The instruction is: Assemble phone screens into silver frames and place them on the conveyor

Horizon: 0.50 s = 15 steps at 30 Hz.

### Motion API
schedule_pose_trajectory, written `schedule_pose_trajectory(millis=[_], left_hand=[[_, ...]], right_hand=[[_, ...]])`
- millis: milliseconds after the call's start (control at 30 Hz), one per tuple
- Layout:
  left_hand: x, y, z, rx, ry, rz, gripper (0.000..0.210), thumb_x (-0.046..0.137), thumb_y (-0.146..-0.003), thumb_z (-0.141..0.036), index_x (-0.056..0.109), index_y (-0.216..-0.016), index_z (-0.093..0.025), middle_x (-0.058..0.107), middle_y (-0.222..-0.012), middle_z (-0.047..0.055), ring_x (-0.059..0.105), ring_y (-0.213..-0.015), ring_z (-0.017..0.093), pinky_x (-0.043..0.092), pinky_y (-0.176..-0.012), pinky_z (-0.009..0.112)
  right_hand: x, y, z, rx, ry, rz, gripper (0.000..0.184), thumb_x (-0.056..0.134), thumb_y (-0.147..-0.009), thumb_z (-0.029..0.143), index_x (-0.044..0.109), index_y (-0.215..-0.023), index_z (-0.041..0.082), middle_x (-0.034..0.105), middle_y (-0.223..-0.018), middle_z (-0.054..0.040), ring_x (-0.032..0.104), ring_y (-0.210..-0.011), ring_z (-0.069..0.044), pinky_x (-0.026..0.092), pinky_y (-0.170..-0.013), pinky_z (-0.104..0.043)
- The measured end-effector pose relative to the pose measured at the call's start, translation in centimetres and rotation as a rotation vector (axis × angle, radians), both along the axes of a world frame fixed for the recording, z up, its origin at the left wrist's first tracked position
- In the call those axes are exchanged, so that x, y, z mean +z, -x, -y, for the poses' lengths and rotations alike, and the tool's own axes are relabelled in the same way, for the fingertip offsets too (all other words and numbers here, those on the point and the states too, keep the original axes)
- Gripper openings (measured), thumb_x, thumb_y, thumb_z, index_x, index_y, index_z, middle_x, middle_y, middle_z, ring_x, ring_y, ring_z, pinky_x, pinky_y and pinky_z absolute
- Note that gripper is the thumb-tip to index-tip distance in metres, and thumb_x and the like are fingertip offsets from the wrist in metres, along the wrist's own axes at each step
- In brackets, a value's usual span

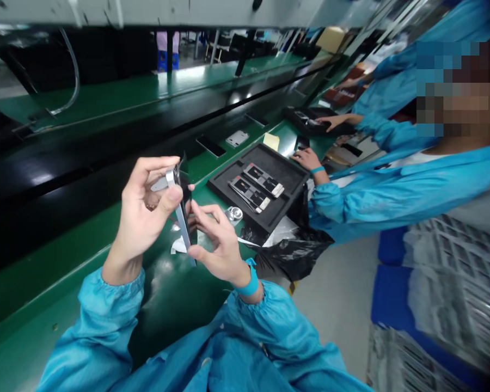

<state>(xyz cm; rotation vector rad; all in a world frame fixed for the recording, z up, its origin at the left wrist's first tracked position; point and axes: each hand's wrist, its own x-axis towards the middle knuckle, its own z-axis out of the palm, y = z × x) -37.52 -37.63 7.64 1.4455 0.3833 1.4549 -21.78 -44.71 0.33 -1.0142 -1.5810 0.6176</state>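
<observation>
A smartphone [183,215] with a silvery-blue edge is raised above the green bench, tilted and seen nearly edge-on. My left hand [149,204] grips its upper end, thumb on the near edge and index finger over the top. The lower part sits between the thumb and fingers of my right hand [216,239], which wears a blue wrist strap. A dark, thin sheet or panel [184,169] shows along the phone's far face; whether it is attached, I cannot tell. Below the phone lies a white scrap [179,245], partly hidden by it.
Right of my hands, a black foam tray [294,169] holds several phone parts [263,179]. A round metallic item [233,214] and a black plastic bag [298,253] are beside it. Behind lie a dark phone [210,146] and a silver housing [237,138]. A co-worker's hand [307,159] rests nearby.
</observation>
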Motion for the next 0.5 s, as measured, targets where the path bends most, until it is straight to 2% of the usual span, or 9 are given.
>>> schedule_pose_trajectory(millis=[100,167,233,300,333,367,400,433,500], left_hand=[[0.0,-1.0,0.5,-0.05,0.141,0.065,0.052,0.076,-0.099,-0.059,0.067,-0.139,-0.026,0.076,-0.132,0.011,0.081,-0.108,0.026,0.068,-0.089,0.035],[0.0,-1.7,0.5,-0.083,0.248,0.138,0.064,0.071,-0.099,-0.068,0.061,-0.146,-0.026,0.077,-0.133,0.013,0.08,-0.113,0.027,0.067,-0.094,0.038],[0.0,-2.2,0.3,-0.123,0.34,0.203,0.067,0.064,-0.098,-0.076,0.062,-0.141,-0.024,0.082,-0.118,0.011,0.082,-0.105,0.026,0.068,-0.092,0.039],[-0.1,-2.4,0.2,-0.177,0.402,0.22,0.069,0.058,-0.097,-0.083,0.068,-0.127,-0.022,0.083,-0.1,0.009,0.083,-0.094,0.026,0.069,-0.085,0.039],[-0.2,-2.4,0.2,-0.212,0.418,0.203,0.07,0.056,-0.097,-0.085,0.07,-0.121,-0.021,0.083,-0.094,0.008,0.083,-0.09,0.026,0.07,-0.083,0.039],[-0.3,-2.5,0.4,-0.25,0.426,0.175,0.07,0.057,-0.096,-0.086,0.072,-0.116,-0.02,0.083,-0.092,0.009,0.083,-0.087,0.026,0.07,-0.081,0.04],[-0.4,-2.5,0.6,-0.286,0.427,0.144,0.069,0.058,-0.096,-0.085,0.074,-0.113,-0.02,0.083,-0.092,0.009,0.083,-0.084,0.026,0.07,-0.079,0.039],[-0.5,-2.6,0.9,-0.32,0.427,0.116,0.066,0.06,-0.097,-0.082,0.076,-0.111,-0.02,0.083,-0.093,0.009,0.083,-0.083,0.026,0.07,-0.077,0.039],[-0.4,-2.8,1.6,-0.379,0.425,0.075,0.062,0.061,-0.099,-0.078,0.08,-0.11,-0.02,0.084,-0.094,0.01,0.083,-0.081,0.028,0.07,-0.074,0.041]], right_hand=[[-0.4,0.3,-0.7,-0.059,-0.073,0.118,0.079,0.084,-0.09,0.064,0.067,-0.156,0.023,0.056,-0.14,-0.0177,0.067,-0.117,-0.031,0.063,-0.106,-0.055],[-0.3,0.5,-0.9,-0.107,-0.103,0.194,0.071,0.076,-0.097,0.064,0.067,-0.155,0.023,0.049,-0.149,-0.0192,0.069,-0.112,-0.029,0.063,-0.107,-0.055],[0.3,0.5,-0.9,-0.15,-0.112,0.22,0.07,0.063,-0.104,0.066,0.063,-0.159,0.024,0.041,-0.16,-0.0207,0.069,-0.116,-0.029,0.061,-0.11,-0.055],[1.6,0.1,-0.9,-0.207,-0.106,0.123,0.076,0.053,-0.106,0.072,0.054,-0.165,0.023,0.042,-0.163,-0.0214,0.068,-0.123,-0.03,0.062,-0.108,-0.052],[2.5,-0.2,-0.9,-0.215,-0.077,0.04,0.08,0.05,-0.106,0.075,0.052,-0.166,0.022,0.049,-0.157,-0.0215,0.07,-0.12,-0.029,0.065,-0.101,-0.049],[3.4,-0.5,-1.0,-0.2,-0.024,-0.045,0.082,0.045,-0.106,0.078,0.054,-0.163,0.021,0.061,-0.142,-0.0201,0.073,-0.109,-0.027,0.068,-0.088,-0.043],[4.3,-0.9,-1.1,-0.164,0.051,-0.117,0.082,0.041,-0.106,0.081,0.061,-0.156,0.018,0.07,-0.118,-0.0158,0.074,-0.09,-0.023,0.067,-0.072,-0.037],[5.1,-1.2,-1.1,-0.112,0.136,-0.166,0.083,0.037,-0.106,0.083,0.071,-0.142,0.016,0.07,-0.091,-0.0091,0.068,-0.069,-0.02,0.06,-0.057,-0.032],[6.3,-1.6,-1.1,-0.025,0.272,-0.211,0.084,0.037,-0.104,0.086,0.08,-0.112,0.015,0.05,-0.054,0.0028,0.047,-0.043,-0.014,0.043,-0.04,-0.027]])
